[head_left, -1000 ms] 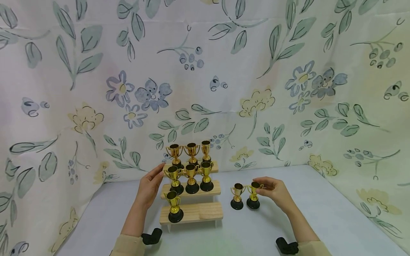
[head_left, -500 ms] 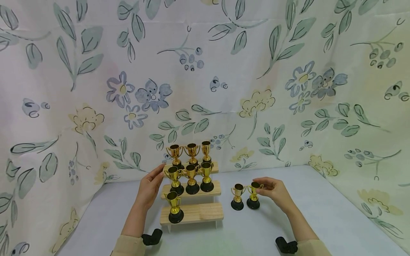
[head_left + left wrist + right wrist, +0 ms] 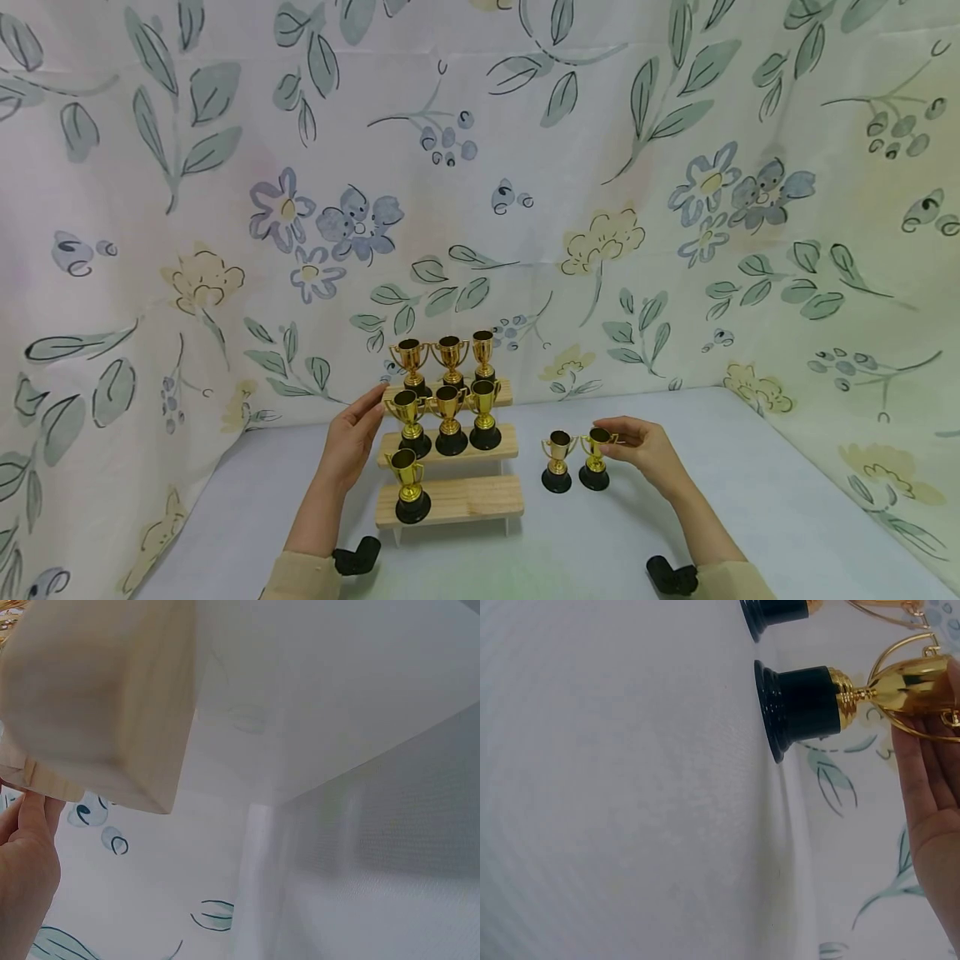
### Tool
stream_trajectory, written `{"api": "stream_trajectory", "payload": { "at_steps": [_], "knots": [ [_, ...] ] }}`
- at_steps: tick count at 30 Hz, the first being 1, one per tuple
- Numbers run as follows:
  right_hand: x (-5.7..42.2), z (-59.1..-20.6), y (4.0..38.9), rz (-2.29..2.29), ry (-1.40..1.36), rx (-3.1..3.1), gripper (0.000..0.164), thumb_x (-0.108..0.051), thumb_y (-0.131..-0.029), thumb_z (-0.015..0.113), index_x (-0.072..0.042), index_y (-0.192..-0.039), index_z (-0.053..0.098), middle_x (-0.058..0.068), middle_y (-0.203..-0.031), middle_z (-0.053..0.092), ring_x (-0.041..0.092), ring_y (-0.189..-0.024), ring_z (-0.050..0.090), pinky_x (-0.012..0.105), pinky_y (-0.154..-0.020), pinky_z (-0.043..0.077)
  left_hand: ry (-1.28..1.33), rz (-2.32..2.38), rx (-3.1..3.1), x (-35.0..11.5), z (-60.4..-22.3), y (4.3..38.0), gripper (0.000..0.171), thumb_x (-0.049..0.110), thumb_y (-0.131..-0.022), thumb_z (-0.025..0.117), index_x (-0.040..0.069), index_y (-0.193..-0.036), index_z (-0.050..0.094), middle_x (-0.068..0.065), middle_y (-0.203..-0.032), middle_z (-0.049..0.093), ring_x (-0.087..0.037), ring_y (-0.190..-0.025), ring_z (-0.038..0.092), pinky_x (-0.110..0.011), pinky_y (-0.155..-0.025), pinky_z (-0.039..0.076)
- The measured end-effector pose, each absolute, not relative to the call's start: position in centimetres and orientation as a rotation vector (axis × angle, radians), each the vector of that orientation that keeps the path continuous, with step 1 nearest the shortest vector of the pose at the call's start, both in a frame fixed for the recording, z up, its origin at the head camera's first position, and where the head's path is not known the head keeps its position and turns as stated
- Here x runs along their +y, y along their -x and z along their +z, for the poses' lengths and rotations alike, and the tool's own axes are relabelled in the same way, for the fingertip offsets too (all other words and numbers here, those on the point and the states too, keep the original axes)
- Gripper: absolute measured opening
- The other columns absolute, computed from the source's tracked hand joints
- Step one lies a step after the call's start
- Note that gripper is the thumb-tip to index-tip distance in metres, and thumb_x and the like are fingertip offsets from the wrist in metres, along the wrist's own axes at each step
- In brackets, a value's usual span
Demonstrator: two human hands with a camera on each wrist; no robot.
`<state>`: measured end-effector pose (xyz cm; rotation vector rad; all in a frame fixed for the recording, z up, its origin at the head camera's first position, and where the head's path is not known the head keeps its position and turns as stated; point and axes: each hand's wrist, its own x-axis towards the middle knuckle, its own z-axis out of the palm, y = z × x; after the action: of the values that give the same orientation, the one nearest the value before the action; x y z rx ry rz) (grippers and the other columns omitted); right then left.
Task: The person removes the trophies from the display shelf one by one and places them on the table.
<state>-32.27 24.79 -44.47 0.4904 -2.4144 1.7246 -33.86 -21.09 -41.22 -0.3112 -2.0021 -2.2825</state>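
Over on the far left, the left hand [image 3: 354,437] stands beside the tiered stand with its fingers extended, their tips apparently touching the left end of the top shelf [image 3: 502,391]; this grip is relaxed and holds no trophy. Along that shelf, a row of three gold cups, the top-row trophies [image 3: 448,357]; a step lower, on the middle shelf [image 3: 510,442], three more, the middle-row trophies [image 3: 450,410]. Down at the front, the bottom shelf [image 3: 480,498] carries a lone trophy [image 3: 409,477] at its left end.

Now across to the tabletop [image 3: 787,500], right of the stand: the inner trophy [image 3: 557,452] upright, and just beside it the outer trophy [image 3: 595,460], and that's where the action is! The right hand [image 3: 641,446] has it, a narrow grip, thumb and fingers pinching the cup, its black base seemingly down on the tabletop. The step in hand, I'd judge, is taking hold. Any lift from here calls for a firm pinch, a level base and handles kept clear of the neighbour's.
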Motion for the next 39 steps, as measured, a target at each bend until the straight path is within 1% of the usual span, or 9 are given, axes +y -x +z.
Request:
{"api": "stream_trajectory", "payload": {
  "at_steps": [4,12,20,27,29,32,35,37,39],
  "knots": [
    [24.79,-44.45,32.3,1.732,-0.49,-2.413,0.047,-0.013,-0.084,0.077,0.006,-0.125,0.063,0.028,-0.122,0.066,0.005,-0.093,0.071,0.018,-0.078,0.06,0.321,-2.275,-1.998,-21.12,-41.21,33.81,0.055,0.015,-0.104,0.049,0.001,-0.154,0.03,-0.013,-0.166,0.02,-0.024,-0.155,0.014,0.0,-0.104,0.04],
    [24.86,-44.58,32.28,1.735,-0.476,-2.422,0.05,-0.014,-0.084,0.078,0.006,-0.126,0.062,0.028,-0.124,0.066,0.004,-0.094,0.07,0.018,-0.078,0.059,0.304,-2.278,-2.008,-21.15,-41.31,33.84,0.054,0.014,-0.104,0.049,0.002,-0.154,0.03,-0.009,-0.166,0.021,-0.02,-0.156,0.015,-0.003,-0.107,0.039],
    [25.0,-44.69,32.5,1.71,-0.454,-2.435,0.051,-0.016,-0.083,0.079,0.002,-0.128,0.063,0.019,-0.125,0.069,0.0,-0.096,0.068,0.018,-0.08,0.06,0.287,-2.295,-1.996,-21.18,-41.4,33.9,0.052,0.012,-0.105,0.047,0.003,-0.154,0.031,-0.007,-0.166,0.023,-0.017,-0.155,0.016,-0.002,-0.106,0.038],
    [25.13,-44.82,32.73,1.655,-0.514,-2.394,0.047,-0.016,-0.085,0.077,-0.002,-0.128,0.064,0.024,-0.129,0.064,-0.008,-0.101,0.064,0.015,-0.085,0.058,0.299,-2.296,-1.998,-21.21,-41.42,34.01,0.053,0.013,-0.105,0.048,0.003,-0.154,0.031,-0.006,-0.165,0.024,-0.017,-0.155,0.017,-0.002,-0.105,0.039],
    [25.15,-44.81,32.73,1.644,-0.507,-2.373,0.046,-0.016,-0.086,0.077,-0.002,-0.128,0.064,0.019,-0.127,0.067,-0.008,-0.103,0.063,0.013,-0.087,0.056,0.301,-2.293,-1.998,-21.22,-41.43,34.02,0.053,0.012,-0.105,0.047,0.003,-0.154,0.031,-0.006,-0.165,0.024,-0.018,-0.155,0.017,-0.001,-0.105,0.039],
    [25.13,-44.69,32.71,1.651,-0.473,-2.339,0.045,-0.017,-0.087,0.076,-0.001,-0.127,0.064,-0.004,-0.121,0.071,-0.007,-0.106,0.063,0.009,-0.09,0.054,0.301,-2.29,-2.0,-21.24,-41.46,34.02,0.053,0.013,-0.105,0.048,0.003,-0.154,0.031,-0.006,-0.165,0.024,-0.017,-0.155,0.016,-0.001,-0.105,0.039],
    [25.06,-44.52,32.64,1.666,-0.428,-2.3,0.045,-0.018,-0.088,0.075,0.0,-0.128,0.063,-0.024,-0.114,0.067,-0.008,-0.108,0.063,0.006,-0.093,0.052,0.298,-2.287,-2.004,-21.24,-41.5,34.05,0.053,0.013,-0.105,0.048,0.004,-0.154,0.032,-0.007,-0.166,0.023,-0.017,-0.155,0.016,-0.002,-0.105,0.038],
    [24.96,-44.38,32.56,1.669,-0.402,-2.268,0.045,-0.018,-0.088,0.075,0.0,-0.128,0.063,-0.029,-0.112,0.065,-0.01,-0.107,0.062,0.006,-0.095,0.051,0.295,-2.28,-2.013,-21.23,-41.49,34.03,0.053,0.014,-0.105,0.048,0.004,-0.154,0.032,-0.006,-0.166,0.024,-0.017,-0.155,0.016,-0.005,-0.109,0.037],
    [24.81,-44.2,32.43,1.657,-0.367,-2.246,0.045,-0.018,-0.088,0.075,0.0,-0.128,0.063,-0.019,-0.117,0.068,-0.013,-0.106,0.061,0.005,-0.095,0.05,0.299,-2.272,-2.019,-21.23,-41.5,34.0,0.053,0.014,-0.105,0.048,0.004,-0.154,0.031,-0.007,-0.166,0.023,-0.017,-0.155,0.016,-0.006,-0.11,0.036]
  ]
}}
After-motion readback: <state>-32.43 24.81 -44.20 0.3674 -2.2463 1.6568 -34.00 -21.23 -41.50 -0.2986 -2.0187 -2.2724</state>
